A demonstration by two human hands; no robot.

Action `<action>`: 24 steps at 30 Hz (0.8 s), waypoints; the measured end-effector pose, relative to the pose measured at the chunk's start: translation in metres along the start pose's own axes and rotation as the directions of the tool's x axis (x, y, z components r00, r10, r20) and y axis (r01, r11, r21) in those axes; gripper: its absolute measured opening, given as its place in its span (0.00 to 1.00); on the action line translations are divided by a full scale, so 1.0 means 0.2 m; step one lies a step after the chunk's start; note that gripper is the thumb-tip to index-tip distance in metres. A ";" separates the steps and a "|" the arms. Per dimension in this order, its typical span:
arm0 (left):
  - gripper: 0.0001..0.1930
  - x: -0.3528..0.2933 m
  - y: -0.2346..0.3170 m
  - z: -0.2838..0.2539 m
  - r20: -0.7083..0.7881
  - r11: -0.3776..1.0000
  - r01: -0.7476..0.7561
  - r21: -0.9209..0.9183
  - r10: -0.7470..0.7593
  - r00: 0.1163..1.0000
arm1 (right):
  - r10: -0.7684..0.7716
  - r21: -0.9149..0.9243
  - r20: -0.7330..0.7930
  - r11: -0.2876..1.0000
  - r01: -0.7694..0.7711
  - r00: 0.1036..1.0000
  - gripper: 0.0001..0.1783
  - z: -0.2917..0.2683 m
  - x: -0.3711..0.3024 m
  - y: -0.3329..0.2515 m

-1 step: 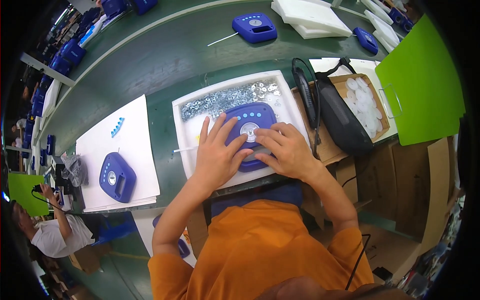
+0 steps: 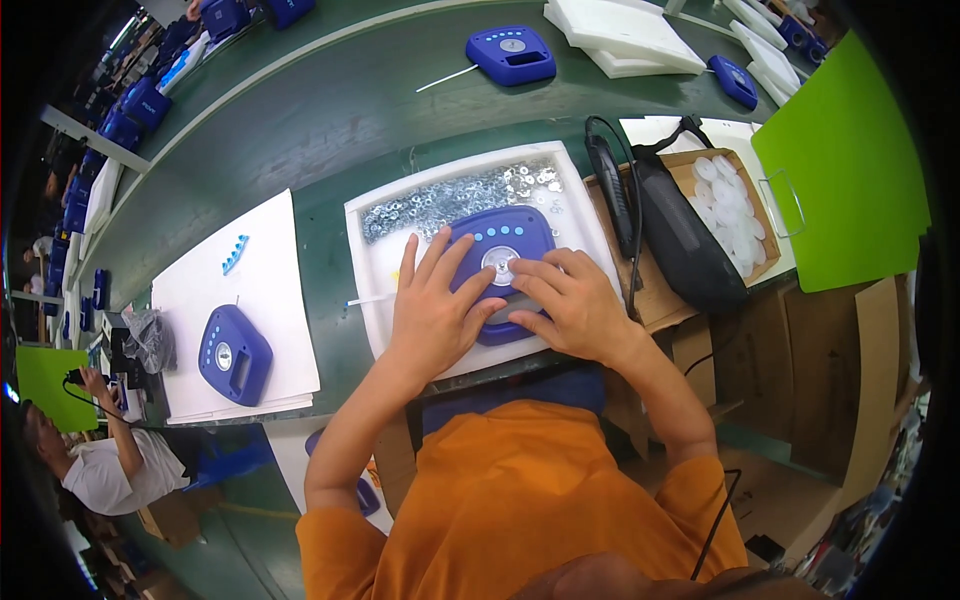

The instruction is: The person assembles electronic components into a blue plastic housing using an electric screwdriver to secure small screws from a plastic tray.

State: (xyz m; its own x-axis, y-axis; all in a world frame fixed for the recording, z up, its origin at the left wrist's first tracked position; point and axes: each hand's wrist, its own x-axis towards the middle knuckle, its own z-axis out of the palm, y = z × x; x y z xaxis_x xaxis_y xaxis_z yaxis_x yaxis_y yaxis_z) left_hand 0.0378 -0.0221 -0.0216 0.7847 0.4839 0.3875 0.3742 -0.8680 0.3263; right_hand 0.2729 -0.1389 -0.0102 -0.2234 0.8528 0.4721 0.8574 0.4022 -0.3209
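A blue plastic housing (image 2: 530,232) with a row of light-blue dots, a round silver disc (image 2: 499,264) and a handle opening lies in the white foam tray (image 2: 357,235). My left hand (image 2: 435,305) rests over its left side, fingers spread, with the index fingertip near the disc. My right hand (image 2: 575,305) lies over the right side, its index and middle fingertips touching the disc area and the thumb apart near the handle. Whether a small part sits under those fingertips is hidden. Many small metal nuts or washers (image 2: 440,205) fill the tray's far side.
On white sheets (image 2: 285,300) at left lies another blue housing (image 2: 235,355) beside a light-blue strip (image 2: 235,255). At right are a black pouch (image 2: 685,235), a cardboard box of translucent discs (image 2: 768,245) and a green panel (image 2: 840,170). A person (image 2: 125,465) works far left.
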 end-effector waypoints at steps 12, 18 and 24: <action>0.26 0.00 -0.04 0.05 0.049 0.998 0.062 -0.001 -0.062 0.997 | 0.111 0.082 -0.081 0.991 -0.104 0.990 0.25 0.11 -0.08 -0.07; 0.26 0.00 -0.03 0.04 0.052 0.998 0.063 0.001 -0.063 0.997 | 0.131 0.093 -0.098 0.988 -0.122 0.987 0.25 0.12 -0.08 -0.07; 0.26 0.00 -0.03 0.04 0.056 0.998 0.067 0.000 -0.066 0.996 | 0.136 0.103 -0.100 0.987 -0.126 0.986 0.25 0.12 -0.08 -0.06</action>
State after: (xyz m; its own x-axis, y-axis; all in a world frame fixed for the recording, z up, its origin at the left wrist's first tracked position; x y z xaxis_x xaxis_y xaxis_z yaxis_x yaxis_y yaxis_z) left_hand 0.0402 -0.0171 -0.0302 0.7845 0.5335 0.3160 0.4255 -0.8339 0.3515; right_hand 0.2551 -0.1492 -0.0338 -0.0572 0.8622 0.5034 0.8264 0.3238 -0.4607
